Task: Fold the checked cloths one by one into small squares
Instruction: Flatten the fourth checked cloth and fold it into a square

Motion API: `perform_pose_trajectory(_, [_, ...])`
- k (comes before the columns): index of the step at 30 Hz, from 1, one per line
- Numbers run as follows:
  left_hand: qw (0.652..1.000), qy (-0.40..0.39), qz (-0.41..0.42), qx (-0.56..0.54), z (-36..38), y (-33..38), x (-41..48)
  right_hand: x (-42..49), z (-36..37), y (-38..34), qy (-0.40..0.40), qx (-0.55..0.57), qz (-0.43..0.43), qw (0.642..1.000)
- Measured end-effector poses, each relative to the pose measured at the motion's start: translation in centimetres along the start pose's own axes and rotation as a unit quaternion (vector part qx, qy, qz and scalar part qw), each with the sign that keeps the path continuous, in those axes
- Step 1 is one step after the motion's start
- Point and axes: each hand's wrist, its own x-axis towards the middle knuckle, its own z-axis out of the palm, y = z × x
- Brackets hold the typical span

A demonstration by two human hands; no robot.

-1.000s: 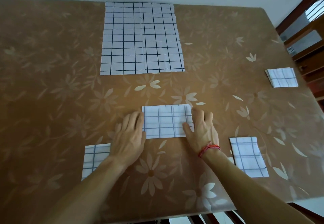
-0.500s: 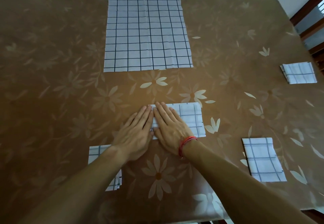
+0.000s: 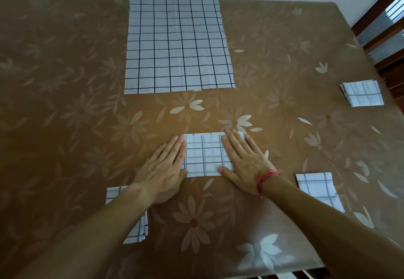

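A folded white checked cloth (image 3: 204, 155) lies flat on the brown flowered table (image 3: 65, 103) in front of me. My left hand (image 3: 166, 167) rests flat at its left edge, fingers together and stretched out. My right hand (image 3: 242, 160), with a red thread at the wrist, presses flat on the cloth's right part. A large unfolded checked cloth (image 3: 178, 44) is spread at the far middle of the table.
Three folded checked squares lie around: one at the near left (image 3: 136, 232) partly under my left forearm, one at the near right (image 3: 319, 189), one at the far right edge (image 3: 363, 93). Wooden furniture (image 3: 387, 23) stands beyond the table's right side.
My right hand slid from the cloth's left part, beside my left hand, to its right part. One second ago it was at the right too. The view shifted slightly.
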Motion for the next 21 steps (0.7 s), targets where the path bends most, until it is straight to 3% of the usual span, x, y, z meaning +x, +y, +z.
perform_pose_trajectory(6, [1.0, -0.012, 0.001, 0.0, -0.3, -0.1, 0.0, -1.5, -0.5, 3.2, -0.031, -0.007, -0.01, 0.999])
perform_pose_trajectory(17, [1.0, -0.018, -0.01, 0.008, -0.4, 0.5, 0.0, 0.1, -4.6, 2.2, -0.005, 0.134, 0.014, 0.991])
perform_pose_trajectory(21, [1.0, -0.016, -0.014, -0.002, -0.6, 0.5, 0.0, 2.2, -6.0, 2.2, -0.021, 0.124, 0.03, 0.992])
